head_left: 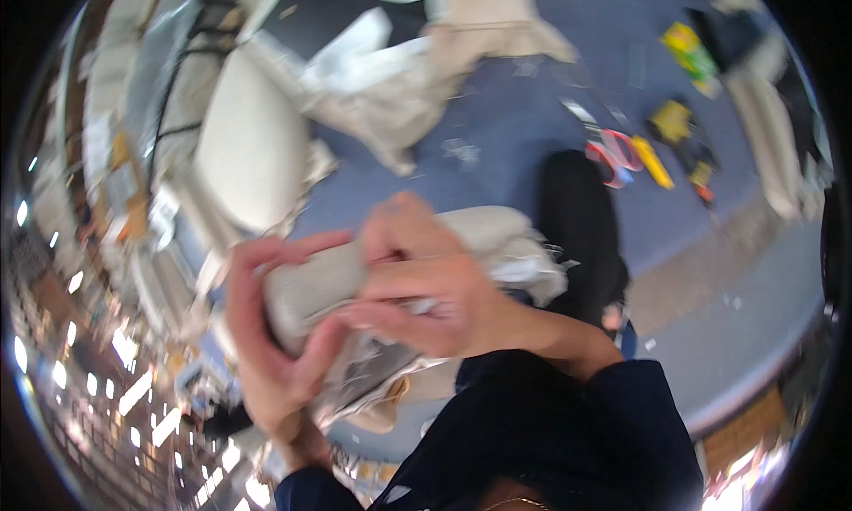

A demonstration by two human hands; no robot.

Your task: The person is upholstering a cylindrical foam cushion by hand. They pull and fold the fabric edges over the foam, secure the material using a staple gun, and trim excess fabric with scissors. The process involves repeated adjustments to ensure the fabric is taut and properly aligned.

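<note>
My left hand (253,320) wraps round the rounded end of a beige fabric-covered padded piece (312,285), its thumb and fingers on opposite sides. Over the middle of the same piece, my right hand (439,289) is closed, fingers bent and pinching at the cloth along its edge. The padded piece extends right beyond this hand, where frayed fabric and pale backing (532,267) show. Loose cloth with ragged threads hangs below my hands. Blur hides exactly what the right fingertips grip.
Red-handled scissors (612,156), a yellow-handled tool (653,162) and a yellow-and-black power tool (679,134) lie right on the blue-grey surface (497,112). Nearby is a yellow-green packet (692,57). A beige cushion (253,143) and loose fabric (382,112) lie left and ahead.
</note>
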